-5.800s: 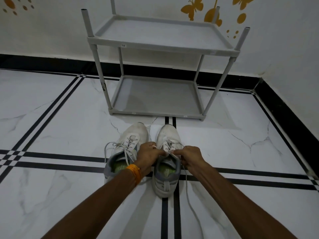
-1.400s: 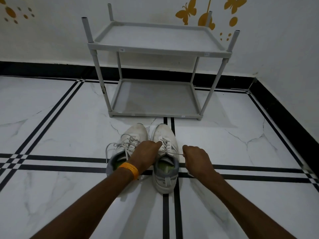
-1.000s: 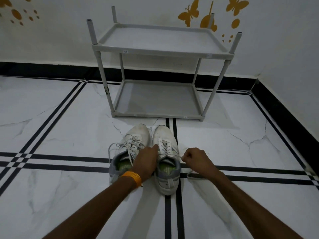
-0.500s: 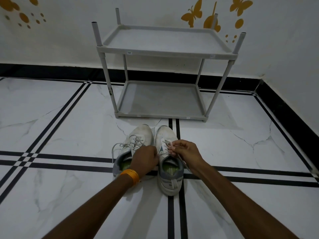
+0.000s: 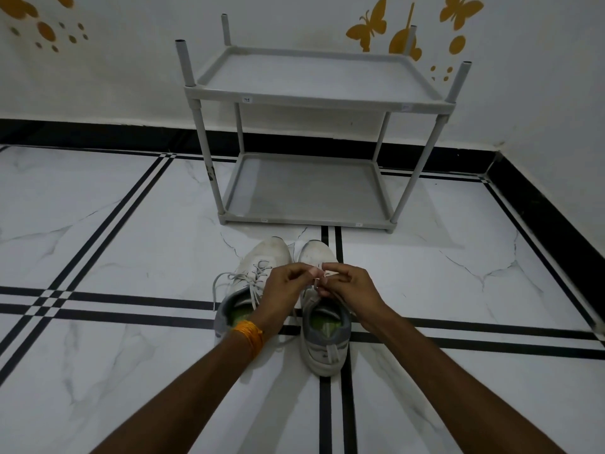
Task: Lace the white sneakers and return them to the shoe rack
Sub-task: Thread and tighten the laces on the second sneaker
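Two white sneakers stand side by side on the floor, toes pointing at the rack. The left sneaker (image 5: 258,267) has a loose grey lace spilling to its left. Over the right sneaker (image 5: 324,335) both hands meet above the tongue. My left hand (image 5: 284,290) pinches one lace end with its fingertips. My right hand (image 5: 350,286) pinches the white lace (image 5: 317,283) close beside it. The grey two-shelf shoe rack (image 5: 304,221) stands just beyond the toes, both shelves bare.
White marble floor tiles with black stripes spread all around. A black skirting runs along the white wall behind the rack and down the right side. Yellow butterfly stickers mark the wall.
My left hand has lifted off the sneaker's side and come up to meet my right hand. Both now hold the lace over the right sneaker's tongue.
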Available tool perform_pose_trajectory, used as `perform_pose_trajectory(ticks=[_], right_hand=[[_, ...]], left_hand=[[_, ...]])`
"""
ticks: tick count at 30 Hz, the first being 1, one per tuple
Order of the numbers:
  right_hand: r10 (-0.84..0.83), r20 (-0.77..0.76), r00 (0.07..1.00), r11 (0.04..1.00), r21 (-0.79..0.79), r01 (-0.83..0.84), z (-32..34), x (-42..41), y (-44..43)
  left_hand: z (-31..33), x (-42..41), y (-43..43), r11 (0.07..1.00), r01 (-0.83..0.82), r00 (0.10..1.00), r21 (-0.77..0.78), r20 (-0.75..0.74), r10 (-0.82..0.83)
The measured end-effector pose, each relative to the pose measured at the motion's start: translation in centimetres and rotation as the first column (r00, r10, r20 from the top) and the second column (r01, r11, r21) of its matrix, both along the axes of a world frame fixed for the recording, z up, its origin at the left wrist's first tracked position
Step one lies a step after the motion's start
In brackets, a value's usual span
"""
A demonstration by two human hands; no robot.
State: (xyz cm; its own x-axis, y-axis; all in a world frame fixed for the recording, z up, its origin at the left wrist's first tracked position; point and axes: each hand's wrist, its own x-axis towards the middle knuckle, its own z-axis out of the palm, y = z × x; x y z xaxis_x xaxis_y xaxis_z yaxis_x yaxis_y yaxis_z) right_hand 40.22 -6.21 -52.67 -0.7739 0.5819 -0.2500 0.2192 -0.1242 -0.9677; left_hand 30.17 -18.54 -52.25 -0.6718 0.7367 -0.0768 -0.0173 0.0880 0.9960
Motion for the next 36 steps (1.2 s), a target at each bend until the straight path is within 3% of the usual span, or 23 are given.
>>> perform_pose_trajectory(ticks=[6,11,17,24,29,33,36], right_hand=[[0.000,-0.007,1.000,1.000,-0.031,-0.001,-0.1,0.3,0.6],[-0.023,-0.003,1.000,1.000,0.017,0.023,-0.4,0.3,0.7],[0.013,0.036,0.999,0.997,0.080,-0.016,-0.5,0.0,0.7],[0.018,-0.018,1.000,0.986,-0.163,-0.021,-0.4,0.1,1.5],[0.107,-0.006,0.994,0.979,-0.174,-0.106,-0.8,0.1,2.2],[0.173,0.031,0.984,0.976,-0.137,-0.167,-0.6,0.1,2.4],[0.194,0.049,0.980,0.973,-0.141,-0.185,-0.4,0.1,2.5]], left_hand=[[-1.5,-0.1,1.0,0.995,-0.100,0.952,-0.017,-0.293,0.091],[-1.7,0.7,1.4,0.996,-0.082,0.934,-0.016,-0.350,0.072],[-2.1,0.8,1.6,0.993,-0.120,0.946,-0.007,-0.304,0.113],[-2.1,0.1,1.8,0.996,-0.087,0.992,0.038,-0.086,0.090],[-1.7,0.7,2.2,0.994,-0.076,0.996,0.077,-0.043,0.080],[-1.6,0.3,2.5,0.990,-0.144,0.984,-0.011,-0.107,0.142],[-1.4,0.2,2.6,0.982,-0.158,0.984,-0.102,0.061,0.164]])
